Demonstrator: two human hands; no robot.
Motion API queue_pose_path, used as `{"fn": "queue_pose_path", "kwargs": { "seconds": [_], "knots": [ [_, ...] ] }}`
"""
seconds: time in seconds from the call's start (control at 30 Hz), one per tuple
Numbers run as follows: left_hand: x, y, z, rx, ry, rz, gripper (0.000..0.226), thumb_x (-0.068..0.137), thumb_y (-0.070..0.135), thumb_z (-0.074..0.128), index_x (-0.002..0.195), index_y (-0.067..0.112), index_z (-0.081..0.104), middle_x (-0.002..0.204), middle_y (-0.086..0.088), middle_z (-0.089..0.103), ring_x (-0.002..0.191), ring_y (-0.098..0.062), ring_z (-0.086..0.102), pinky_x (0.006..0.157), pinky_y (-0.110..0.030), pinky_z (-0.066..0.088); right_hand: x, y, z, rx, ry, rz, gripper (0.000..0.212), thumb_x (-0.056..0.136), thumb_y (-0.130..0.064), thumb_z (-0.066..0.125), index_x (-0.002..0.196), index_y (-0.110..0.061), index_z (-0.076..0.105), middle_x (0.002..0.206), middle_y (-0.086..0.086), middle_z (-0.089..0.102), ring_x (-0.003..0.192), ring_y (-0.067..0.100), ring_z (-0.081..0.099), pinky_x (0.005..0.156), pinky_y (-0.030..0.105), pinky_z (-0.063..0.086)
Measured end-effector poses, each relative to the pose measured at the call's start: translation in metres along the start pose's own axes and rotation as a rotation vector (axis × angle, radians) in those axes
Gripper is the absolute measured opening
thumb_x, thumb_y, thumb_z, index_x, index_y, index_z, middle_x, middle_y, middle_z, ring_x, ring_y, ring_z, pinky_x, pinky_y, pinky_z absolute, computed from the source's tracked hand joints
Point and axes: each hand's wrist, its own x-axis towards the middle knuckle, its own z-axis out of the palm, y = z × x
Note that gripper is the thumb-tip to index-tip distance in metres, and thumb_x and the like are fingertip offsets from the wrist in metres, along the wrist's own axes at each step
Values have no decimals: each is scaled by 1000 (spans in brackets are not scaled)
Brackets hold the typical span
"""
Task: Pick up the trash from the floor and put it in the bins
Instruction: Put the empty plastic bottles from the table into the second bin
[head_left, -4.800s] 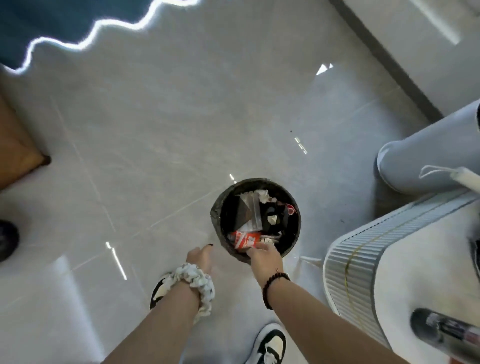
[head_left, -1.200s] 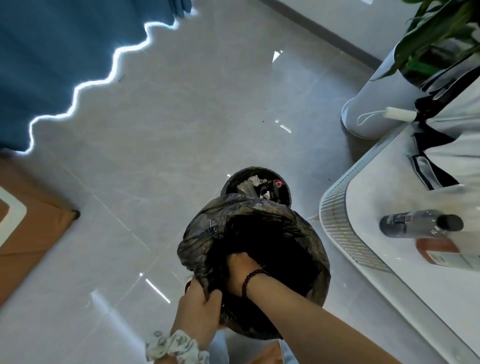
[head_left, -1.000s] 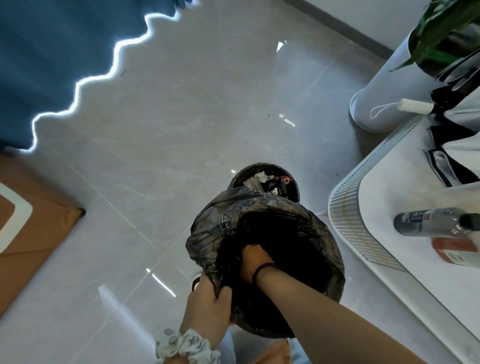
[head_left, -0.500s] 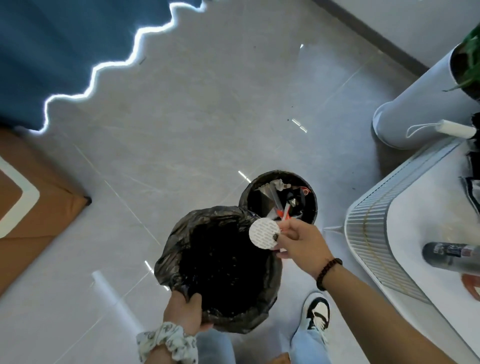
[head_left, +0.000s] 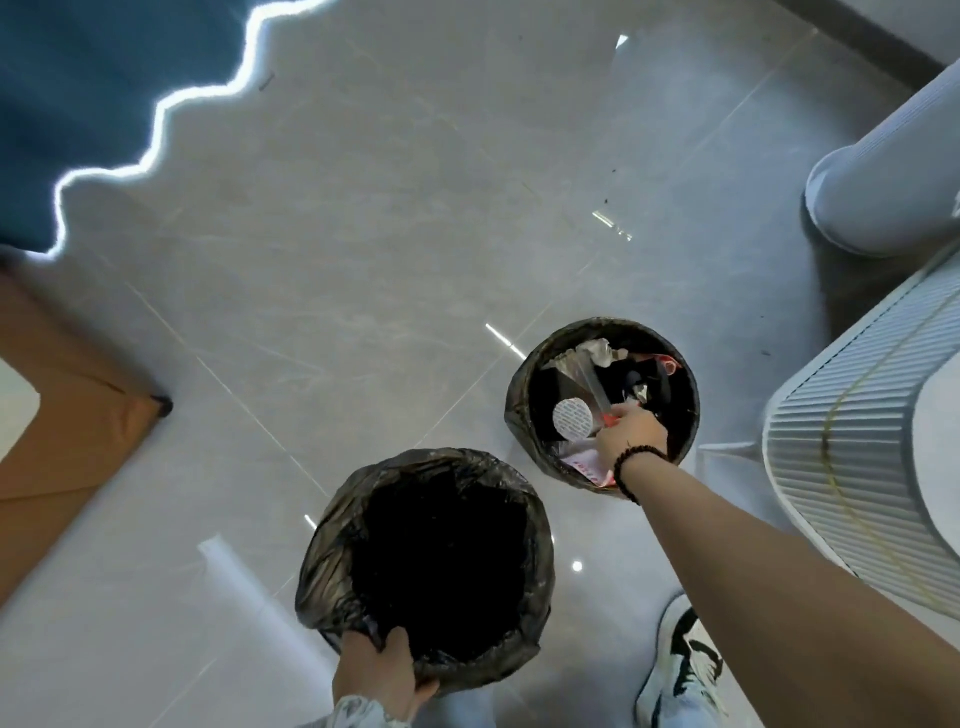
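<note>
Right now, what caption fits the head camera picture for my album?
Left hand holds a black bag open while right hand reaches into the bin.

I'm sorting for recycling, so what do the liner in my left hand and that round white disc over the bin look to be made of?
The black liner looks like thin plastic film: glossy, crinkled, sagging in folds where the left hand grips its rim. The round white disc, by the right hand over the bin, looks like a flat foil or paper seal with a fine printed pattern; which is unclear.

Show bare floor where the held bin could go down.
Bare tile spans from the curtain to the floor bin. Crowded right: between that bin, the ribbed white table and the right hand, only a narrow strip.
</note>
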Motion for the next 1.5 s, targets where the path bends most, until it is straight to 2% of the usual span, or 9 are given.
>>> {"fn": "queue_pose_path", "kwargs": {
  "seconds": [0.13,0.27,0.33,0.5,0.73,0.93,1.03,1.2,1.5],
  "knots": [
    [-8,16,-6,37,31,81,18,95,9,49,109,2,41,88,-12,50,88,-40,57,79,-56,54,-21,1,-13,69,-43,-12,39,83,-8,65,122,-11,63,122,6,61,113,26,54,96,29,41],
    [-51,41,-3,145,61,215,14,93,15,51,87,5,42,88,-17,54,79,-38,63,71,-49,58,-57,2,-50,293,-66,-100,28,84,1,55,98,-17,71,101,0,69,89,14,62,83,27,51],
    [-76,51,2,201,73,298,15,91,19,52,88,6,43,92,-21,58,78,-37,65,71,-48,58,-73,2,-82,436,-51,-131,35,81,8,52,87,-22,69,96,0,70,87,16,66,81,35,55],
    [-141,61,28,252,38,435,12,87,21,51,91,9,48,84,-18,66,66,-34,69,62,-41,59,-124,3,-173,637,-22,-260,30,86,8,50,85,-16,67,93,8,72,72,19,67,63,23,51],
    [-233,40,112,391,-38,527,16,93,20,49,83,8,49,74,-12,65,55,-27,69,52,-32,54,-163,65,-290,291,119,-494,24,87,-6,55,94,-24,69,98,-7,67,91,11,62,85,22,46],
    [-255,18,171,589,-119,484,21,94,29,47,86,10,49,75,-10,67,55,-22,70,70,-38,59,-162,132,-363,62,480,-639,25,83,1,59,103,-11,68,106,-3,59,106,20,53,91,28,43],
    [-257,5,185,605,-204,424,19,95,28,47,95,10,49,85,-10,66,61,-24,71,72,-40,59,-141,163,-369,-40,596,-572,31,79,4,62,108,-6,67,124,13,55,121,31,43,98,39,44],
    [-255,-7,194,628,-238,496,13,95,25,46,92,13,48,85,-13,69,59,-24,71,67,-42,59,-100,197,-349,-167,451,-323,53,83,-5,62,134,-6,50,143,23,33,134,38,28,112,46,28],
    [-259,-3,199,619,-132,606,15,91,24,50,93,8,49,81,-8,66,56,-25,70,71,-45,58,-97,209,-350,36,649,-470,32,83,9,52,111,-2,64,116,17,58,105,39,53,92,40,44]
  ]
}}
